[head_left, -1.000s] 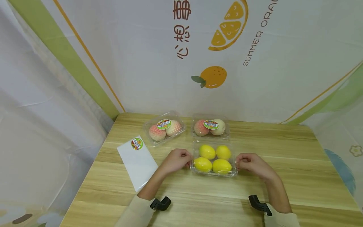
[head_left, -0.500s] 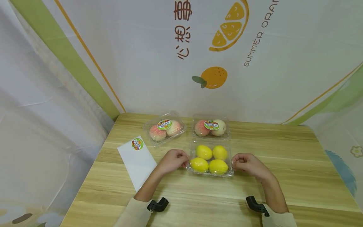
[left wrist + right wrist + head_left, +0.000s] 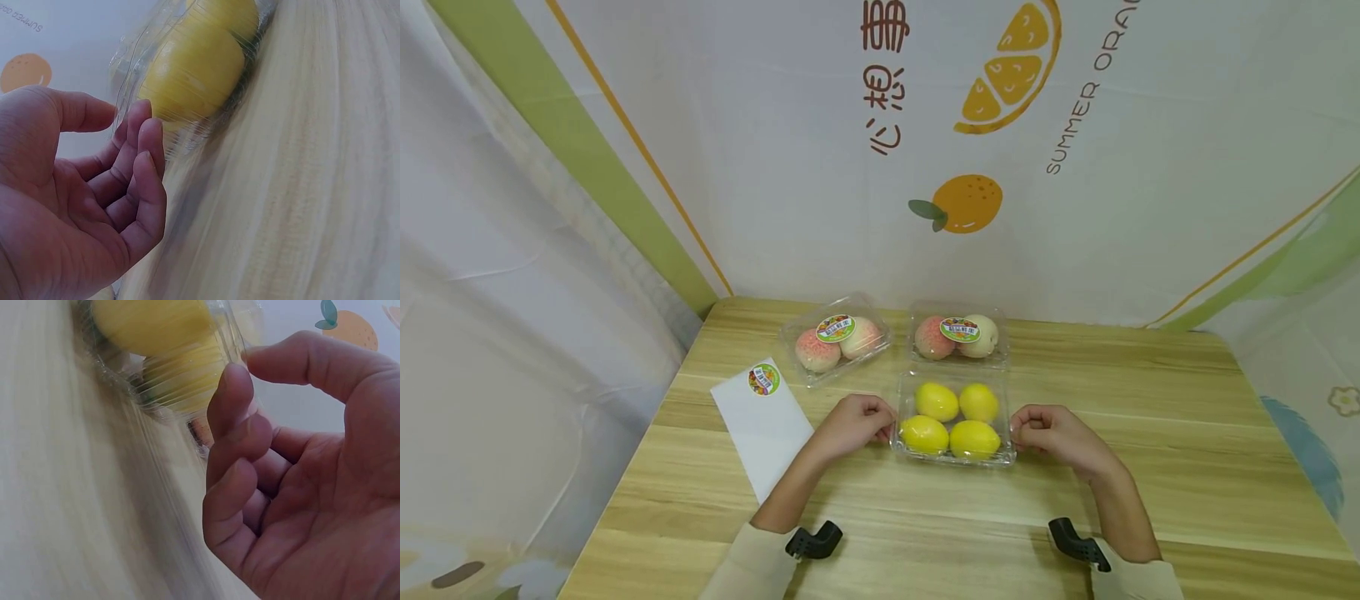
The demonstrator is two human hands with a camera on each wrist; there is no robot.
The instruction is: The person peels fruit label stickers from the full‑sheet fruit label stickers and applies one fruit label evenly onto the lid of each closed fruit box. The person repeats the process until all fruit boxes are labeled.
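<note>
A clear plastic clamshell box with several yellow lemons inside sits on the wooden table between both hands. My left hand pinches the box's left rim between thumb and curled fingers; the left wrist view shows the thumb tip on the clear edge beside a lemon. On the opposite side my right hand pinches the right rim the same way, thumb above and fingertips below, as the right wrist view shows. The box appears shut and lies level in the head view.
Behind the lemons stands a clear box of two peaches with a round label. Another labelled peach box lies angled to its left. A white sheet bearing one sticker lies partly under the left forearm. A printed curtain borders the table's back.
Both hands have shifted the lemon box a little to the left, so it sits slightly left of the peach box behind it. The peach boxes and the sheet stayed put.
</note>
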